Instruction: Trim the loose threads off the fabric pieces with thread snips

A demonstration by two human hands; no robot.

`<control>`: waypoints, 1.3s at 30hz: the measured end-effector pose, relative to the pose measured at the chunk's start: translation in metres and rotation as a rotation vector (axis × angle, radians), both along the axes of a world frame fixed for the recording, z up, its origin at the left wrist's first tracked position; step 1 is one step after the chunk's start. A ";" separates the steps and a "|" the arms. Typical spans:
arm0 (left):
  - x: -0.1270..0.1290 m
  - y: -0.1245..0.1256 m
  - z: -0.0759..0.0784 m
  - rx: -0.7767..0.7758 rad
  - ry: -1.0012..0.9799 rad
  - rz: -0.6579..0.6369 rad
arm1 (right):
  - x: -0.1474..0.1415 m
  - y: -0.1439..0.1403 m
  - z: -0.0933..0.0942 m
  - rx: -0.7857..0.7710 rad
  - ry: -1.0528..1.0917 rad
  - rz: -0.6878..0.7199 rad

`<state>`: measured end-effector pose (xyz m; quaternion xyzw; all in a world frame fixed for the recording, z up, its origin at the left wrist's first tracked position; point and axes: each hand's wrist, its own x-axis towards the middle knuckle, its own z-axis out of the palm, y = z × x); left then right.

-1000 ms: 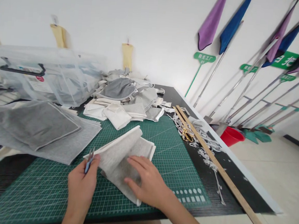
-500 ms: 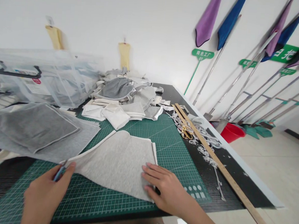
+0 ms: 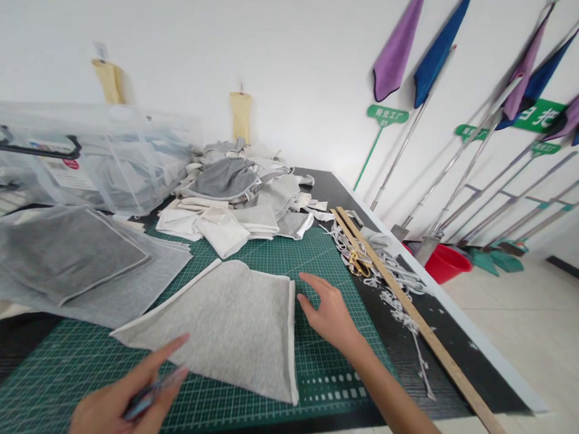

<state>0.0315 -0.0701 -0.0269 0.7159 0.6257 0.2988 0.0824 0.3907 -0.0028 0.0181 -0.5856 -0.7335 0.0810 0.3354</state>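
Observation:
A light grey fabric piece (image 3: 231,323) with pale bound edges lies flat on the green cutting mat (image 3: 178,412). My left hand (image 3: 130,392) is at its lower left edge, closed around a small blue-handled tool (image 3: 142,403). Motion blurs the tool, so its exact kind does not show. The left index finger stretches out over the fabric. My right hand (image 3: 324,313) is beside the fabric's right edge, over the mat, with thumb and fingers apart and nothing in them.
Darker grey fabric pieces (image 3: 66,253) are stacked on the left, before a clear plastic box (image 3: 124,157). A heap of grey and white cloth items (image 3: 232,179) sits behind. On the right lie a wooden ruler (image 3: 421,324), gold-handled scissors (image 3: 358,264) and cord scraps (image 3: 397,304).
My left hand has let go of the fabric's left corner and moved right and nearer, with the tool. My right hand has come off the fabric's right side and moved farther back.

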 end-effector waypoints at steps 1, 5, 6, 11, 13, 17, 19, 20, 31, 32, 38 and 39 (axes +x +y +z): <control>0.011 -0.002 0.000 -0.070 0.019 -0.131 | 0.000 0.013 0.001 -0.028 -0.021 0.019; 0.040 -0.007 -0.004 -0.277 0.244 -0.209 | -0.010 0.050 0.001 -0.140 -0.101 0.164; 0.044 -0.007 -0.003 -0.293 0.308 -0.156 | -0.013 0.055 0.001 -0.160 -0.114 0.186; 0.049 -0.001 0.015 -0.405 0.447 0.001 | -0.024 0.061 0.002 -0.235 -0.103 0.172; 0.053 0.006 0.023 -0.466 0.466 0.073 | -0.021 0.060 0.003 -0.263 -0.067 0.136; 0.064 0.024 0.035 -0.479 0.461 0.120 | -0.005 0.049 0.000 -0.314 0.033 0.059; 0.069 0.035 0.038 -0.458 0.465 0.119 | 0.004 0.040 -0.003 -0.330 0.098 0.030; 0.072 0.040 0.039 -0.445 0.466 0.114 | 0.008 0.035 -0.004 -0.337 0.135 0.012; 0.084 0.074 0.044 -0.373 0.491 0.047 | 0.018 -0.018 -0.014 -0.365 0.504 -0.125; 0.084 0.073 0.044 -0.373 0.493 0.048 | 0.018 -0.027 -0.012 -0.327 0.507 -0.147; 0.084 0.070 0.042 -0.377 0.495 0.068 | 0.001 -0.091 -0.003 -0.078 0.383 -0.212; 0.084 0.070 0.042 -0.376 0.495 0.069 | -0.005 -0.099 -0.005 -0.070 0.360 -0.203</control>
